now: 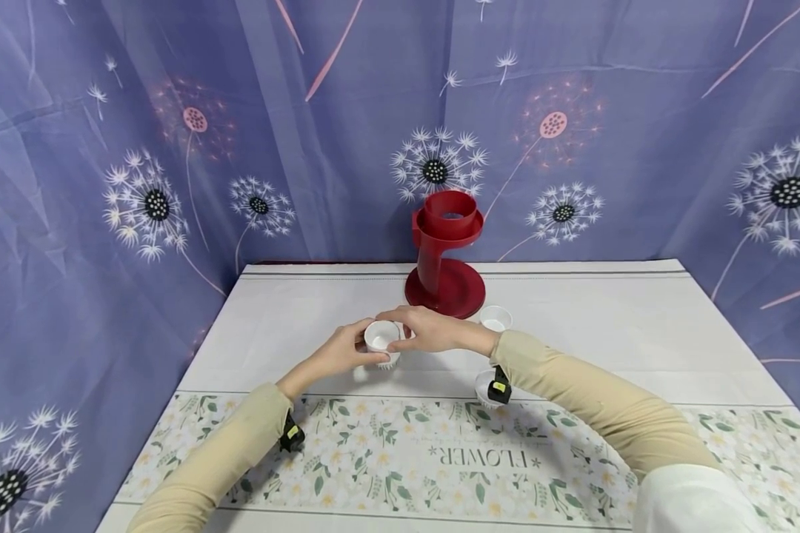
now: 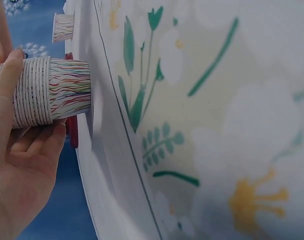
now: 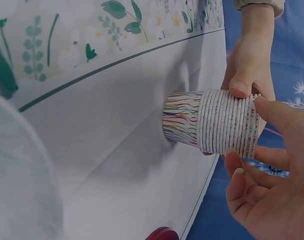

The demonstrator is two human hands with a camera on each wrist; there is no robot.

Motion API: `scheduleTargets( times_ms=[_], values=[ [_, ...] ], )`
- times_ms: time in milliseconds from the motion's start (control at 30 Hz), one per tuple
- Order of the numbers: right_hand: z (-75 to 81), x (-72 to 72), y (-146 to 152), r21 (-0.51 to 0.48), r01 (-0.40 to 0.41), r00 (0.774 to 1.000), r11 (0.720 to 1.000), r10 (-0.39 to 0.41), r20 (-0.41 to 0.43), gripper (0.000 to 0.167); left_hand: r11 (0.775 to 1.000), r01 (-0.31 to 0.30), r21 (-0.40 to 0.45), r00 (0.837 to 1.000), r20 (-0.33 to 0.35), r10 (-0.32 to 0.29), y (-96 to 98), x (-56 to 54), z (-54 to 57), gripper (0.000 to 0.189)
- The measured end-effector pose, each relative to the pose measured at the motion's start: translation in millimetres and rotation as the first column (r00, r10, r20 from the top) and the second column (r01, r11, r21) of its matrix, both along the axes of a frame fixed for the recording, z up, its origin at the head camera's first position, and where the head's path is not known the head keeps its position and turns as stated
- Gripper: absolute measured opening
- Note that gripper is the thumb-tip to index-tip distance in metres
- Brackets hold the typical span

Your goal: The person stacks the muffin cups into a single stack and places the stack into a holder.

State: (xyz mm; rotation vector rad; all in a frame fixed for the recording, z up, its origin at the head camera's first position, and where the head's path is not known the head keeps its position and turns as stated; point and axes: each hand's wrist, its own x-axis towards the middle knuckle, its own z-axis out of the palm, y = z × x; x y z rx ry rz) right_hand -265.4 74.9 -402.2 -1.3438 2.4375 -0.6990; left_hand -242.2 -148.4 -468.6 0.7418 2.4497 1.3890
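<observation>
A nested stack of white paper cups with thin coloured wavy lines (image 1: 382, 337) (image 2: 69, 90) (image 3: 182, 120) stands upright on the tabletop. My left hand (image 1: 340, 351) (image 2: 27, 150) grips it from the left side, thumb and fingers around the rims. From the right, my right hand (image 1: 433, 330) (image 3: 277, 170) pinches the topmost rims between thumb and fingers. One single paper cup (image 1: 496, 318) sits behind my right wrist. Another cup (image 1: 485, 386) is partly hidden by the right wrist camera.
A red stand with a ring-shaped top and round base (image 1: 448, 244) rises at the back of the table, just behind my hands. A floral cloth strip (image 1: 400, 466) runs across the front of the white tabletop (image 1: 293, 318). A purple dandelion curtain (image 1: 347, 148) hangs behind and at the sides.
</observation>
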Motion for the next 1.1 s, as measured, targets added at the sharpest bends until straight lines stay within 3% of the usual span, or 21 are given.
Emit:
scheduleTargets(
  times_ms=[367,600,833,1100],
  values=[
    [-0.1,3.3,6.0,-0.022,0.042,0.999,0.999,-0.042,-0.003,0.059,1.0,-0.004,0.023,1.0,0.02,0.004,2.2,-0.5,0.6,0.06],
    [-1.1,4.3,13.9,-0.108,0.092,0.995,0.99,-0.096,-0.033,0.047,1.0,-0.03,0.0,1.0,0.007,0.03,1.8,-0.4,-0.8,0.057],
    [-1.6,5.7,23.8,-0.155,0.09,0.991,0.984,-0.103,-0.08,0.021,1.0,-0.023,-0.003,1.0,0.006,0.023,2.1,0.2,-0.8,0.057],
    [1.4,7.5,35.6,-0.167,0.088,0.99,0.982,-0.105,-0.094,0.018,0.999,-0.033,-0.011,0.999,-0.009,0.033,1.8,1.0,0.1,0.059]
  ],
)
